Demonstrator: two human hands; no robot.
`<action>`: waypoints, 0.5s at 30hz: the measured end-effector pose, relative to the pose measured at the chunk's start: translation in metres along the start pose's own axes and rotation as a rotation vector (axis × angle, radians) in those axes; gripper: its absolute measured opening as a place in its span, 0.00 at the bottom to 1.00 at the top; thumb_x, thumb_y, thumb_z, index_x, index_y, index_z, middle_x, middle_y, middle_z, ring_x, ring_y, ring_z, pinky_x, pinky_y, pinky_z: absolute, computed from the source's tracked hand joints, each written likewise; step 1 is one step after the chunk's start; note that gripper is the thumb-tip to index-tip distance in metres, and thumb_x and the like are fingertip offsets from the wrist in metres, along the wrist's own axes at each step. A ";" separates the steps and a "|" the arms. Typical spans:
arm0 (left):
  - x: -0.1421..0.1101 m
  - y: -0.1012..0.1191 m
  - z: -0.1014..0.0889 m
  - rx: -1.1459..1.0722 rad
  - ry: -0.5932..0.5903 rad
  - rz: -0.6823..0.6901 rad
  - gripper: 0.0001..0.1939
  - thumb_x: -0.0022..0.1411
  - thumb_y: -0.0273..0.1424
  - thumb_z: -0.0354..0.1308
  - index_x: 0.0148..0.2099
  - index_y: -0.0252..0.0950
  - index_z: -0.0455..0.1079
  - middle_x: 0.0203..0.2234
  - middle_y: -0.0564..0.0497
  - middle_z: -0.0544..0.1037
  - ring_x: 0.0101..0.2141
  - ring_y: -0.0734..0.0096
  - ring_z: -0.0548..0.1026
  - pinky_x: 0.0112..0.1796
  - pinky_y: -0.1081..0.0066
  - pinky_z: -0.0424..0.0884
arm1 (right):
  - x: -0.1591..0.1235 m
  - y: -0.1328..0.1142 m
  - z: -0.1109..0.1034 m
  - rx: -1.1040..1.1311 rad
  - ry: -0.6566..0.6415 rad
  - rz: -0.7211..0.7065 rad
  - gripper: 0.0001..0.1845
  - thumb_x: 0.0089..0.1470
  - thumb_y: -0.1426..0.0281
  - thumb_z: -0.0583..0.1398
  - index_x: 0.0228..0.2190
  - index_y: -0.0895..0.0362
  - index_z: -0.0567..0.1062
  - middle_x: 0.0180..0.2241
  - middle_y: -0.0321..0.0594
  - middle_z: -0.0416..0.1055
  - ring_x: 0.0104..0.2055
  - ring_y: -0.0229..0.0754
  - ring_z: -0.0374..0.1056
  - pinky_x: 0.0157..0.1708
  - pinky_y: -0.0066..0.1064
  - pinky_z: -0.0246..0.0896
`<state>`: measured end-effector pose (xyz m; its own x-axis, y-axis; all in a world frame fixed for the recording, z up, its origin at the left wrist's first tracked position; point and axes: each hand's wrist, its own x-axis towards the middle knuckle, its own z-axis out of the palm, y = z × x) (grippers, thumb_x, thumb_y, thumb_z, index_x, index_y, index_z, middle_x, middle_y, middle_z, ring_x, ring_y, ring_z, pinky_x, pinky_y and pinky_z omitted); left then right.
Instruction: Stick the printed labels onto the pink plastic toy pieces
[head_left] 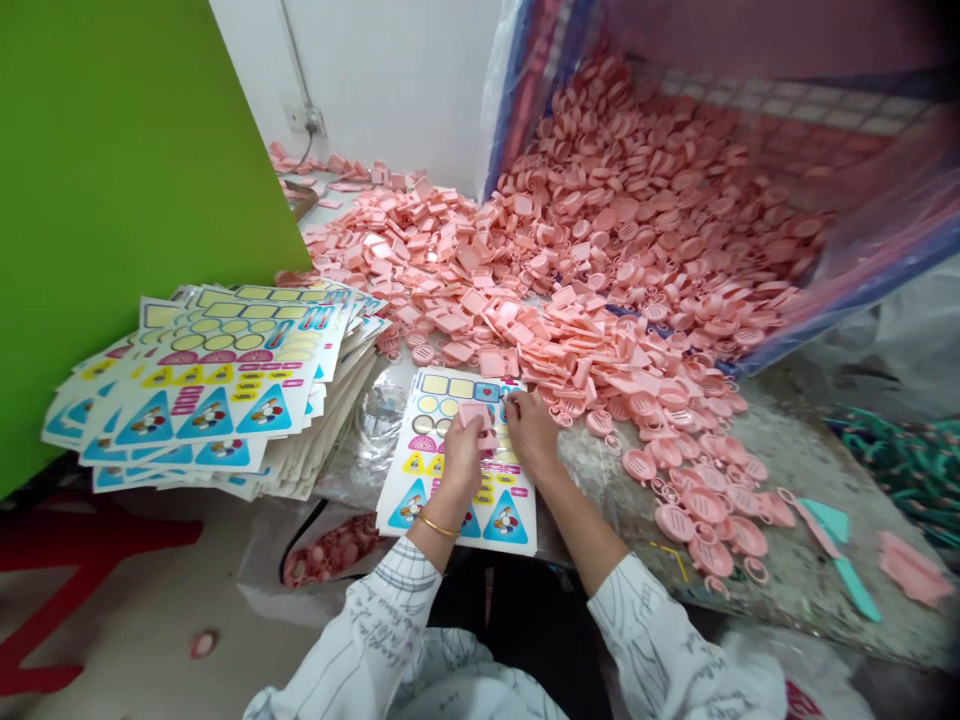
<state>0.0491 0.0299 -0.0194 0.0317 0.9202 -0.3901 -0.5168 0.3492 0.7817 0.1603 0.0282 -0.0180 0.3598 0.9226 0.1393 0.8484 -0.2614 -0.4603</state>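
My left hand (463, 455) is closed on a flat, squarish pink plastic piece (474, 414), held above a sticker sheet (457, 490). That sheet lies on the table in front of me, printed with yellow panels, pink half-rounds and blue triangles. At its top right corner, my right hand (531, 432) has its fingers pinched together by the printed stickers. Whatever is between those fingertips is too small to make out. Loose pink plastic pieces (592, 350) lie just beyond both hands.
A thick stack of sticker sheets (217, 380) stands at the left beside a green panel (112, 200). Round pink pieces spill from a tipped, lined crate (847, 310). A turquoise-bladed tool (855, 585) lies at the right. A red stool (90, 550) stands at lower left.
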 end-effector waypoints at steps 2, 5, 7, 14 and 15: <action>0.001 0.002 0.000 -0.007 0.001 -0.020 0.11 0.49 0.28 0.58 0.38 0.33 0.71 0.30 0.48 0.76 0.29 0.72 0.73 0.30 0.73 0.69 | 0.000 0.003 -0.001 0.036 -0.015 -0.010 0.14 0.64 0.66 0.51 0.43 0.53 0.76 0.42 0.41 0.71 0.43 0.42 0.67 0.39 0.30 0.56; 0.001 0.003 -0.001 -0.001 -0.011 -0.033 0.12 0.49 0.28 0.58 0.38 0.33 0.71 0.29 0.48 0.76 0.28 0.72 0.73 0.29 0.74 0.68 | 0.006 0.004 -0.005 0.060 -0.066 0.018 0.13 0.63 0.65 0.53 0.41 0.52 0.76 0.41 0.39 0.73 0.42 0.41 0.68 0.38 0.29 0.57; 0.002 0.003 -0.001 0.023 -0.021 -0.027 0.11 0.48 0.28 0.59 0.38 0.34 0.70 0.28 0.49 0.76 0.27 0.72 0.72 0.27 0.75 0.67 | 0.015 0.000 -0.009 0.014 -0.117 0.082 0.14 0.62 0.60 0.54 0.38 0.51 0.77 0.39 0.39 0.75 0.41 0.42 0.70 0.37 0.30 0.57; 0.000 0.002 -0.004 0.093 -0.049 0.035 0.11 0.48 0.30 0.59 0.36 0.35 0.69 0.26 0.52 0.74 0.24 0.75 0.70 0.26 0.75 0.65 | 0.071 -0.029 -0.027 -0.323 -0.313 0.104 0.25 0.45 0.48 0.66 0.32 0.58 0.80 0.35 0.53 0.77 0.43 0.55 0.73 0.39 0.38 0.61; 0.000 0.001 -0.005 0.093 -0.046 0.029 0.11 0.48 0.30 0.60 0.37 0.35 0.69 0.27 0.51 0.75 0.25 0.74 0.70 0.27 0.75 0.66 | 0.079 -0.032 -0.030 -0.327 -0.331 0.101 0.25 0.42 0.49 0.67 0.31 0.58 0.80 0.35 0.52 0.77 0.43 0.54 0.73 0.39 0.39 0.60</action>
<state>0.0443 0.0296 -0.0214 0.0585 0.9366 -0.3454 -0.4364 0.3352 0.8350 0.1730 0.1006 0.0344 0.3484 0.9150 -0.2033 0.9125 -0.3807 -0.1494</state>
